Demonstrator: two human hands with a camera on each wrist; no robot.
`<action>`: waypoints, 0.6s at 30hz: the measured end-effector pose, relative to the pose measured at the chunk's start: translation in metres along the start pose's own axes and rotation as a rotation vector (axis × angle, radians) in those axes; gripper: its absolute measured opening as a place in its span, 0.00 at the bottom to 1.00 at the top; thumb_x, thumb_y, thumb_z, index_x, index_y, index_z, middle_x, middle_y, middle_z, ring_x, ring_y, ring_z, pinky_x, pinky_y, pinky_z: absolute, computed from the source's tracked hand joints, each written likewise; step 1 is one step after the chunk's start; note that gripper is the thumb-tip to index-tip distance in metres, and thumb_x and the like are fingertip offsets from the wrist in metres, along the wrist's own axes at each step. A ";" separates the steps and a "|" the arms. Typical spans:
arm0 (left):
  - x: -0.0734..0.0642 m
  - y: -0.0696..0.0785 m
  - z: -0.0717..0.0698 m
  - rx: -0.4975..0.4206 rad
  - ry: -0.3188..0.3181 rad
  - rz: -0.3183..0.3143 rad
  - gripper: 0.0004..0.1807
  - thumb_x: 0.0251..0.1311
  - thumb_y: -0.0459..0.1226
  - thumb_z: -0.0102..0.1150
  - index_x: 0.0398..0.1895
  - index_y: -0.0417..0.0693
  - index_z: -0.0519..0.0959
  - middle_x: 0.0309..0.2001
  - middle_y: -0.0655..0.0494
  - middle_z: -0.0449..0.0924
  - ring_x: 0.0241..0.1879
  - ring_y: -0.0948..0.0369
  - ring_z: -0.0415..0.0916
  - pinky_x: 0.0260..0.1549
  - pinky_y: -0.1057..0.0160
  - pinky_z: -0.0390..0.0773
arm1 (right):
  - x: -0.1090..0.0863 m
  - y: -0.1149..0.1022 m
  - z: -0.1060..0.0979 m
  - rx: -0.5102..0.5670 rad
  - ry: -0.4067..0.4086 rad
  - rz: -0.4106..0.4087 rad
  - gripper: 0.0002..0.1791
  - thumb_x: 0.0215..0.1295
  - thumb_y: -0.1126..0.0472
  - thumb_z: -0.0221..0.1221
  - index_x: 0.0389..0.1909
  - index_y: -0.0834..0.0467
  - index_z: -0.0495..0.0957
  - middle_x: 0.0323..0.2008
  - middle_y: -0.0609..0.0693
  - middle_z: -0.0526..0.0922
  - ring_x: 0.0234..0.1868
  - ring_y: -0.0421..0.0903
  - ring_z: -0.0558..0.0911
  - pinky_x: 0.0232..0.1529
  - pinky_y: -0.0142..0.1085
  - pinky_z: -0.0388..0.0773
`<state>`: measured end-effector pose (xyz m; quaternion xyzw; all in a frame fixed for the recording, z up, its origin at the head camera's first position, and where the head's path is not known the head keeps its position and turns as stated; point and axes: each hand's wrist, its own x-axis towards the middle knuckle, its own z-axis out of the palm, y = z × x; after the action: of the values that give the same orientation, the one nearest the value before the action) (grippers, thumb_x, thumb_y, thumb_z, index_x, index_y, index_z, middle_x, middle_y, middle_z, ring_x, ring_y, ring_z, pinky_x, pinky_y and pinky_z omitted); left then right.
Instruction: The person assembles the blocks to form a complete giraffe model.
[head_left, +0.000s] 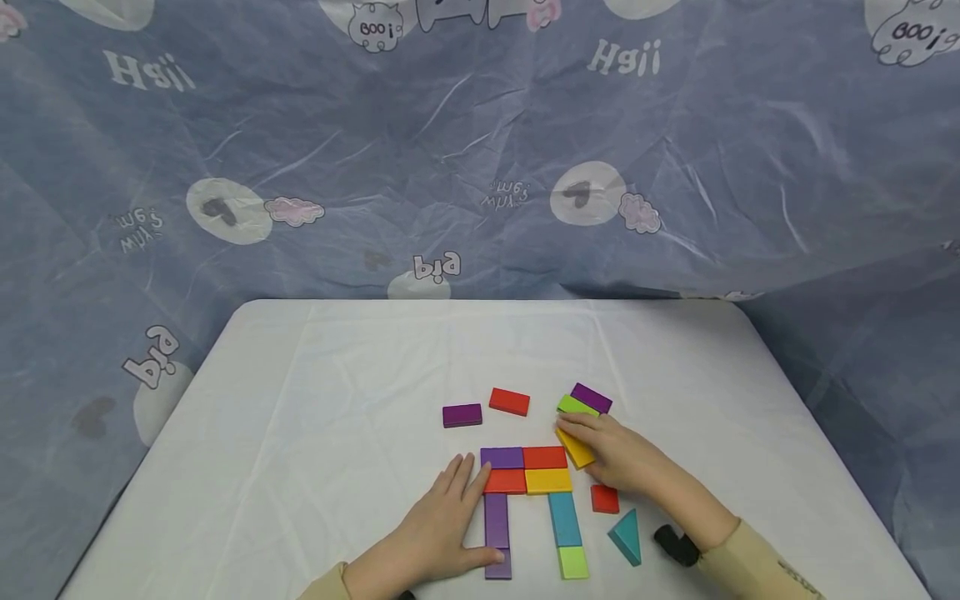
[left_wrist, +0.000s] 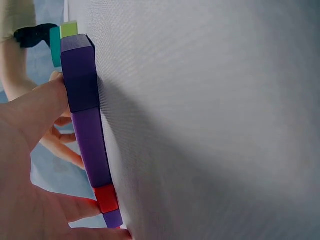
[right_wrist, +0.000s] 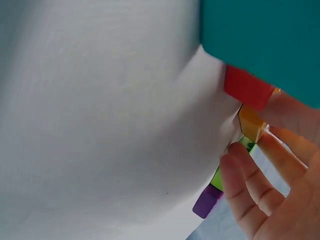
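On the white table lies a flat figure of coloured blocks: a top of a purple block (head_left: 502, 457), red blocks (head_left: 544, 457) and a yellow block (head_left: 548, 481), with two legs below. My left hand (head_left: 442, 525) spreads along its left side, thumb on the lower purple block (left_wrist: 80, 75) and a fingertip at the red block (left_wrist: 106, 198). My right hand (head_left: 618, 450) pinches a loose yellow block (head_left: 576, 450) between thumb and fingers, just right of the figure's top. In the right wrist view that yellow block (right_wrist: 251, 124) shows between thumb and index finger.
Beyond the right hand lie a lime block (head_left: 577, 405) and a purple block (head_left: 592, 397). Another purple block (head_left: 462, 415) and a red block (head_left: 509, 402) lie behind the figure. A small red block (head_left: 604, 499) and a teal triangle (head_left: 627, 537) sit near the right forearm.
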<state>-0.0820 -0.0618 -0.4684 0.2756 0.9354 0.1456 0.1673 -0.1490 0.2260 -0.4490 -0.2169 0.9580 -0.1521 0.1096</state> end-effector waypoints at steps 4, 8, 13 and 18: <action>0.000 0.000 0.000 0.007 0.002 0.003 0.59 0.52 0.71 0.56 0.78 0.46 0.51 0.77 0.39 0.50 0.76 0.44 0.50 0.70 0.45 0.62 | 0.000 0.001 -0.002 -0.007 -0.007 0.055 0.37 0.49 0.65 0.73 0.64 0.58 0.74 0.62 0.56 0.76 0.63 0.57 0.74 0.58 0.52 0.78; 0.000 0.000 0.000 0.011 0.008 0.006 0.58 0.53 0.70 0.57 0.78 0.45 0.52 0.77 0.39 0.50 0.76 0.44 0.50 0.70 0.46 0.63 | 0.001 0.000 -0.004 -0.008 -0.003 0.114 0.38 0.46 0.60 0.76 0.61 0.61 0.75 0.59 0.59 0.76 0.59 0.57 0.76 0.56 0.52 0.79; 0.000 0.000 0.000 0.004 0.008 0.002 0.58 0.53 0.69 0.57 0.78 0.45 0.52 0.77 0.39 0.50 0.76 0.44 0.50 0.69 0.46 0.64 | 0.002 0.002 -0.003 -0.004 0.001 0.118 0.37 0.45 0.56 0.77 0.59 0.60 0.76 0.56 0.57 0.77 0.54 0.54 0.78 0.56 0.51 0.80; 0.000 0.000 0.000 0.000 0.006 -0.002 0.58 0.52 0.69 0.57 0.78 0.45 0.52 0.77 0.39 0.50 0.76 0.44 0.50 0.69 0.45 0.64 | 0.001 0.003 -0.001 0.004 0.013 0.086 0.36 0.44 0.56 0.77 0.58 0.58 0.78 0.54 0.54 0.78 0.53 0.51 0.78 0.54 0.49 0.81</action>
<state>-0.0819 -0.0616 -0.4688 0.2742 0.9361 0.1463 0.1647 -0.1513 0.2280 -0.4488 -0.1743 0.9668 -0.1508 0.1100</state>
